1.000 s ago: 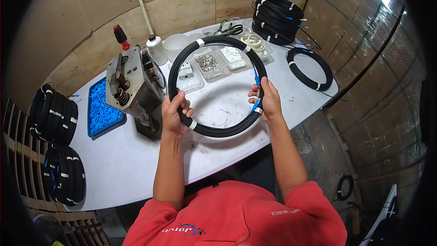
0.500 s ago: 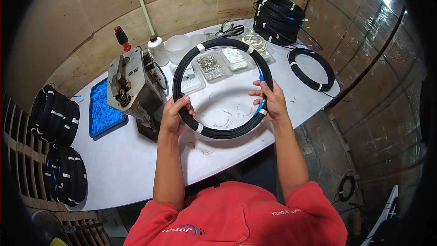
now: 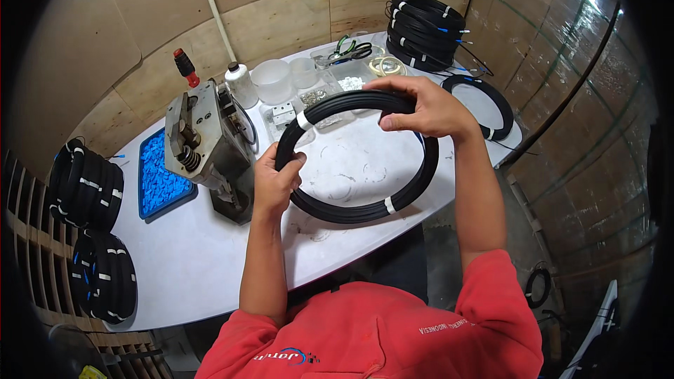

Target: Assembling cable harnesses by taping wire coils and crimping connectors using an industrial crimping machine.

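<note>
— What's the room like?
— Plywood walls around a white table; a grey metal press stands beside a blue tray.
— And the hands?
— Left hand and right hand both have fingers clamped on the black cable coil, held above the table.

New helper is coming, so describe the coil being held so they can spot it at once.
Over the middle of the white table, right of the grey metal press, the left hand and right hand hold up one black cable coil. Unlike the stacked coils, it is single, lifted, with white tape bands.
</note>
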